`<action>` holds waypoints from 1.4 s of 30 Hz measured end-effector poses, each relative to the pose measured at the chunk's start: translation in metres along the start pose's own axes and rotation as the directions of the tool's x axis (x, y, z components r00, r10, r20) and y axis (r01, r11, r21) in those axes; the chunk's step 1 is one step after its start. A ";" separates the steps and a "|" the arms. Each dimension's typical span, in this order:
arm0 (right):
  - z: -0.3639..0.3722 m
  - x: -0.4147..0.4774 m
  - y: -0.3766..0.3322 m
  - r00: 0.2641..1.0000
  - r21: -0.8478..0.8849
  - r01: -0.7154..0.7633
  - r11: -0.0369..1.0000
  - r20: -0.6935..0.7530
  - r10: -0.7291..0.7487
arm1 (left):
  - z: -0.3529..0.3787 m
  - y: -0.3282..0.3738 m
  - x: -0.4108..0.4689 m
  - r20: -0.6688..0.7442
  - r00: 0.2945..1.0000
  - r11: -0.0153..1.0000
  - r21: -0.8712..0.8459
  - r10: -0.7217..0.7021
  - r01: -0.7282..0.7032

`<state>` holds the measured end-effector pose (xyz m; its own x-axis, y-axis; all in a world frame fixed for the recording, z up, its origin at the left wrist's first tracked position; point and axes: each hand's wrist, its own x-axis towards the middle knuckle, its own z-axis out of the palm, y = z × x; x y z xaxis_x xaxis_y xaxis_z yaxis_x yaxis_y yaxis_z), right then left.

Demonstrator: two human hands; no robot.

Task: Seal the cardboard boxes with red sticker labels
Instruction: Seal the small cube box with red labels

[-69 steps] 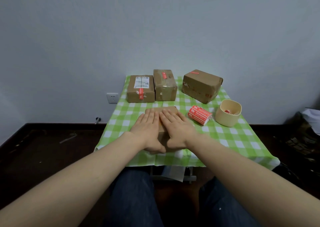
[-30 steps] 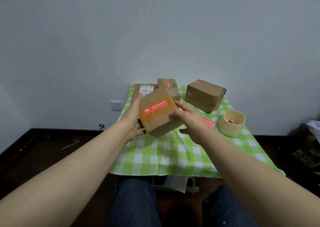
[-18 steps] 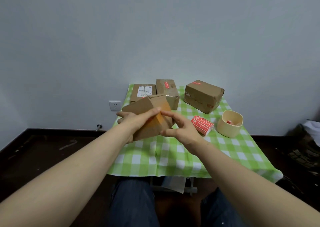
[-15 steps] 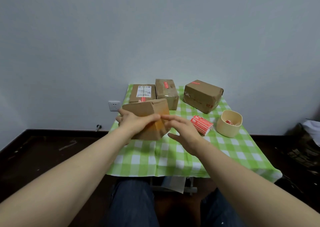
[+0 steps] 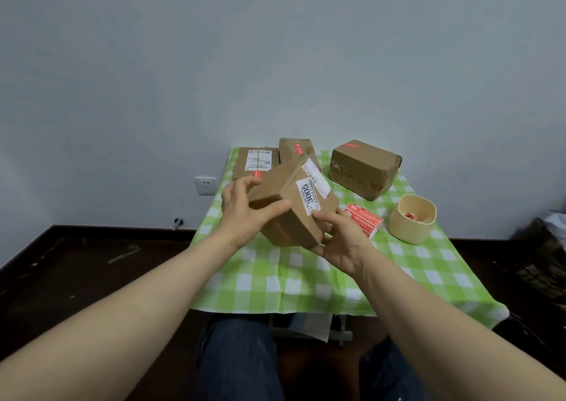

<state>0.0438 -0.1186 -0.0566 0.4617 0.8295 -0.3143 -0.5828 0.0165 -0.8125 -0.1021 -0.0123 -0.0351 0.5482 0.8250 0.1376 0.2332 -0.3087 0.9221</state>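
The left grip is closed on the left end of a small cardboard box: the thumb lies across the near face and the fingers curl over the far edge. The box is up off the worktop, tilted, with its lower right corner down toward the person. Two white labels sit on its upward face, one printed "3005" and a second label just behind it. The right grip holds that low corner, thumb on top next to the "3005" label and fingers tucked underneath.

On the wall left of the worktop there is a white socket. The worktop is covered with a green and white checked cloth. Along its far edge, from the left, stands a flat box with a white shipping label and a red sticker over its near edge. A narrow box stands just beside it, partly hidden by the held box, with a red sticker on top. Further right, apart from these two, a larger box sits turned at an angle with a red sticker at its top edge. In front of it, close to the right grip, lies a roll of red stickers. At the right stands a cream cup with red scraps inside.
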 end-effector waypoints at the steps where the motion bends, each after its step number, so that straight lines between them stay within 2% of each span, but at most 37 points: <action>1: 0.000 0.001 0.000 1.000 -0.008 -0.002 1.000 0.014 0.002 | -0.004 -0.001 0.003 0.045 0.997 0.998 -0.012 -0.056 0.057; 3: -0.001 0.004 0.001 0.999 -0.038 -0.010 0.999 0.030 0.012 | -0.012 -0.003 0.007 0.131 0.983 0.990 -0.038 -0.131 0.137; 5: 0.001 0.006 0.002 0.998 -0.079 -0.030 0.996 0.049 0.034 | -0.014 -0.006 0.008 0.130 0.985 0.993 0.017 -0.115 0.113; 8: 0.006 0.012 0.000 0.995 -0.167 -0.082 0.982 0.041 0.090 | -0.013 -0.009 0.007 0.102 0.993 0.959 0.273 0.054 -0.080; 11: 0.013 0.024 -0.004 0.995 -0.124 -0.093 0.988 0.031 0.097 | -0.015 -0.019 0.006 0.192 0.930 0.777 0.512 0.313 -0.367; 13: 0.019 0.032 -0.002 0.992 -0.144 -0.089 0.986 0.071 0.100 | -0.019 -0.027 0.007 0.228 0.901 0.693 0.579 0.369 -0.430; 16: 0.025 0.048 0.006 0.995 -0.245 -0.039 0.969 0.077 0.059 | -0.021 -0.037 0.012 0.194 0.929 0.710 0.602 0.314 -0.366; 20: 0.041 0.068 0.013 0.996 -0.191 0.073 0.979 0.071 -0.060 | -0.025 -0.044 0.027 0.089 0.978 0.768 0.607 0.190 -0.205; 22: 0.048 0.078 0.014 0.986 -0.232 0.165 0.959 0.066 -0.154 | -0.029 -0.049 0.040 0.029 0.994 0.788 0.607 0.109 -0.104; 24: 0.056 0.087 0.014 0.971 -0.374 0.238 0.896 0.065 -0.231 | -0.031 -0.052 0.051 0.002 1.000 0.805 0.593 -0.006 0.004; 27: 0.061 0.104 0.016 0.939 -0.573 0.330 0.750 0.119 -0.322 | -0.029 -0.058 0.065 -0.049 0.990 0.805 0.578 -0.129 0.134; 29: 0.061 0.112 0.019 0.920 -0.646 0.367 0.669 0.149 -0.362 | -0.028 -0.064 0.074 -0.074 0.979 0.772 0.605 -0.192 0.197; 31: 0.059 0.118 0.022 0.922 -0.692 0.358 0.627 0.156 -0.354 | -0.028 -0.070 0.080 -0.059 0.959 0.738 0.627 -0.276 0.251; 33: 0.056 0.120 0.027 0.932 -0.704 0.341 0.623 0.167 -0.321 | -0.031 -0.073 0.083 -0.052 0.937 0.756 0.575 -0.346 0.312; 35: 0.055 0.119 0.028 0.942 -0.707 0.323 0.629 0.174 -0.289 | -0.034 -0.072 0.085 -0.102 0.930 0.781 0.515 -0.353 0.353; 38: 0.054 0.114 0.021 0.957 -0.698 0.285 0.657 0.163 -0.241 | -0.039 -0.056 0.087 -0.250 0.930 0.811 0.461 -0.270 0.359; 40: 0.052 0.109 0.012 0.964 -0.691 0.257 0.675 0.134 -0.229 | -0.038 -0.042 0.089 -0.317 0.932 0.822 0.473 -0.176 0.317; 42: 0.046 0.104 0.001 0.962 -0.699 0.249 0.670 0.101 -0.252 | -0.030 -0.025 0.091 -0.305 0.948 0.841 0.488 -0.088 0.235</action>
<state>0.0604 -0.0067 -0.0673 0.5238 0.8505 -0.0481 0.1923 -0.1730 -0.9660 -0.0820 0.0845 -0.0349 0.2546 0.9538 0.1595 0.7165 -0.2968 0.6313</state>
